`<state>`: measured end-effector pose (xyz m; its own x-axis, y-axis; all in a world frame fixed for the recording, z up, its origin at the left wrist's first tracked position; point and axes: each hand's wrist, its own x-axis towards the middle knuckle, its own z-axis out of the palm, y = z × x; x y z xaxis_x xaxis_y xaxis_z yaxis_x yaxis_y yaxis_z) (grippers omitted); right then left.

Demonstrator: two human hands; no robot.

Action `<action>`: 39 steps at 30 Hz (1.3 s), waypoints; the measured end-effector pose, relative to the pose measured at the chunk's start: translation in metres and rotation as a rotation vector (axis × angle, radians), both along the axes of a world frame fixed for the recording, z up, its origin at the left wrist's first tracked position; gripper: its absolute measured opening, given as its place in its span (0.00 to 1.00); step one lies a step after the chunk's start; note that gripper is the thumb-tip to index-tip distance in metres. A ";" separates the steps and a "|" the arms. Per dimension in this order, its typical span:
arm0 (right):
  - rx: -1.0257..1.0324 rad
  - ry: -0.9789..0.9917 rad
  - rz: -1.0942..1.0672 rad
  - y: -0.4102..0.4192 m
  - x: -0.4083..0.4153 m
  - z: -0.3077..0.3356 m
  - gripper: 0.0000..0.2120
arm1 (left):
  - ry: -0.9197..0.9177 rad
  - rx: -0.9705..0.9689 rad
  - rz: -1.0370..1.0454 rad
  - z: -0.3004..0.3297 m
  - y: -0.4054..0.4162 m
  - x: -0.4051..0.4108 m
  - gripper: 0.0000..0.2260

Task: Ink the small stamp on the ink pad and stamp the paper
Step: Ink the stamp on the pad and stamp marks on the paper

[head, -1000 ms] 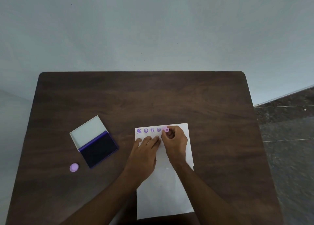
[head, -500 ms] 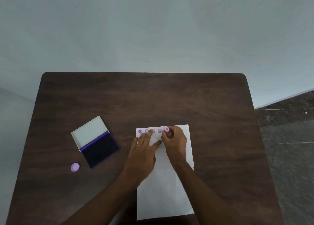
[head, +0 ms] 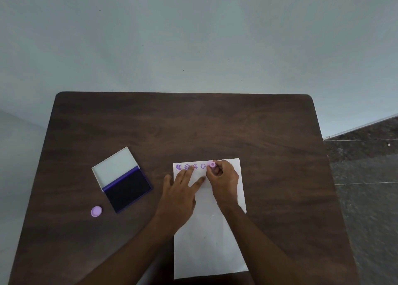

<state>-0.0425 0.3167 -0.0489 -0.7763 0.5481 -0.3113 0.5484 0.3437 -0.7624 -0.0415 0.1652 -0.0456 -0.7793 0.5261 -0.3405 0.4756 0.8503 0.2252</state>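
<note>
Your right hand (head: 224, 177) pinches the small pink stamp (head: 212, 164) down on the paper (head: 206, 241), beside four purple prints; your left hand (head: 183, 190) lies flat, fingers spread. Rock or drag it lifting, and the print smears

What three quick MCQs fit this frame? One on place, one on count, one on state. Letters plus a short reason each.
1. Where does the loose lilac cap lie?
A. on the paper
B. on the table, left of the ink pad's near corner
C. inside the ink pad lid

2. How many finished prints show in the row on the paper?
A. two
B. four
C. seven

3. What is the right hand doing?
A. resting empty
B. holding the cap
C. pinching the small stamp, pressed at the row's right end

Answers:
1 B: the cap sits on bare table beside the ink pad.
2 B: four purple marks on the paper.
3 C: right hand grips the small stamp; left hand lies flat.
</note>
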 end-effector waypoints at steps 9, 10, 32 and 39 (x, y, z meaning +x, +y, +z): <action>-0.009 -0.038 -0.002 0.001 0.000 0.001 0.13 | -0.011 -0.022 0.012 0.003 0.003 0.000 0.30; -0.011 -0.038 0.000 0.001 0.000 0.002 0.13 | -0.014 -0.023 0.012 0.004 0.003 0.000 0.30; 0.111 -0.129 0.042 0.006 -0.017 0.025 0.12 | -0.021 -0.031 0.020 0.022 0.013 -0.006 0.25; -0.072 -0.049 -0.252 0.018 0.001 0.031 0.10 | -0.023 -0.015 0.013 0.028 0.013 -0.004 0.23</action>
